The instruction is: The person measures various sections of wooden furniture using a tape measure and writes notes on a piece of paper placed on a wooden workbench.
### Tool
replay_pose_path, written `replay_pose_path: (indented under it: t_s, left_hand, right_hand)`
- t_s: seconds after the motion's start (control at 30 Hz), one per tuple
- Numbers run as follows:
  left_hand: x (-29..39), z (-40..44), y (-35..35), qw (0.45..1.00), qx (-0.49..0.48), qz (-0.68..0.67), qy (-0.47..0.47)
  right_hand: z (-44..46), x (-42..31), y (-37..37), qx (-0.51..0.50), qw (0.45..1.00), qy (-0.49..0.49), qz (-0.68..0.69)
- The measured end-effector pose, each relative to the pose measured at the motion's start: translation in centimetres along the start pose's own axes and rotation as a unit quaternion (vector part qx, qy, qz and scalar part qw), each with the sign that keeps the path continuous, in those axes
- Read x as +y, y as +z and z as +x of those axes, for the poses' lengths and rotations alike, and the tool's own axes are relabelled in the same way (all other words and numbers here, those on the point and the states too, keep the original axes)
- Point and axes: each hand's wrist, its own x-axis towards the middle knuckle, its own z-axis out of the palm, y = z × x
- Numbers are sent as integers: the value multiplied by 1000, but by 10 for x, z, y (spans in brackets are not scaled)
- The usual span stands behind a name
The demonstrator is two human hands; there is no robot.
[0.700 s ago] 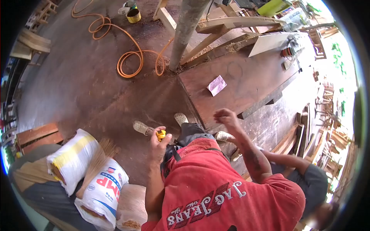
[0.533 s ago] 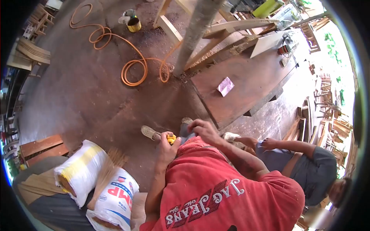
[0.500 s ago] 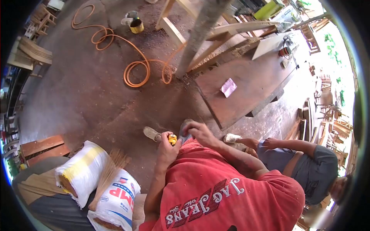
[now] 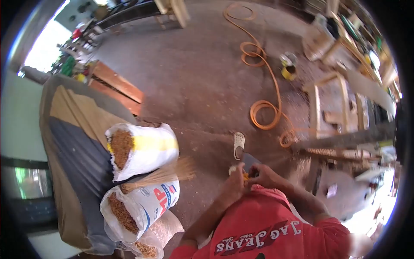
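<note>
In front of the red shirt, both of my hands are close together at waist height. My left hand [image 4: 235, 181] is closed around a yellow tape measure [image 4: 246, 176], and only a small yellow part of it shows between the hands. My right hand [image 4: 262, 176] is beside it, its fingers curled in at the tape measure; what they pinch, if anything, is hidden. Below the hands, a foot in a pale clog [image 4: 239, 144] stands on the floor.
Sacks of wood shavings, one white and yellow [image 4: 157, 144] and one lettered [image 4: 151, 203], lie at left with a stick broom [image 4: 172, 170] across them. An orange hose [image 4: 263, 116] coils on the floor. Wooden frames [image 4: 330, 103] and a board [image 4: 340, 185] are at right.
My view has swung to the left, bringing the sacks and covered item further in. My right hand has come closer to the tape measure in my left hand. The co-worker is no longer clearly visible.
</note>
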Motion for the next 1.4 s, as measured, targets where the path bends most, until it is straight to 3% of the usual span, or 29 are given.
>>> replay_pose_path:
  t_s: [0.1, 0.17, 0.23, 0.37, 0.47, 0.57, 0.67, 0.73, 0.9, 1.13, 1.4]
  left_hand:
    - [-18, 25, -27, 999, 28, 1, -23]
    - [-35, 49, -48, 998, 19, -10, -53]
    - [-40, 86, -86, 994, -2, 46, -96]
    - [-83, 162, -176, 988, -21, 90, -122]
    - [-109, 210, -243, 982, 9, -10, -187]
    - [-117, 249, -292, 989, 88, 24, -115]
    - [-91, 293, -355, 983, 60, 39, -167]
    - [-107, 309, -381, 980, 91, 55, -168]
    - [-154, 369, -458, 967, 120, 18, -226]
    - [-271, 482, -610, 973, 153, 73, -154]
    - [-253, 665, -839, 965, 188, 167, -71]
  right_hand:
    - [54, -34, -23, -99, 994, -35, 19]
    - [95, -37, -45, -114, 989, -90, 20]
    - [133, -67, -79, -91, 994, -19, 57]
    - [207, -121, -209, 129, 976, -89, 148]
    - [247, -164, -317, 262, 929, -135, 226]
    - [292, -180, -414, 353, 866, -181, 304]
    - [335, -208, -506, 334, 873, -211, 287]
    - [382, -239, -536, 324, 881, -216, 267]
    - [544, -295, -535, 333, 892, -142, 272]
    - [734, -367, -517, 455, 878, -118, 94]
    - [864, -473, -448, 425, 877, -84, 210]
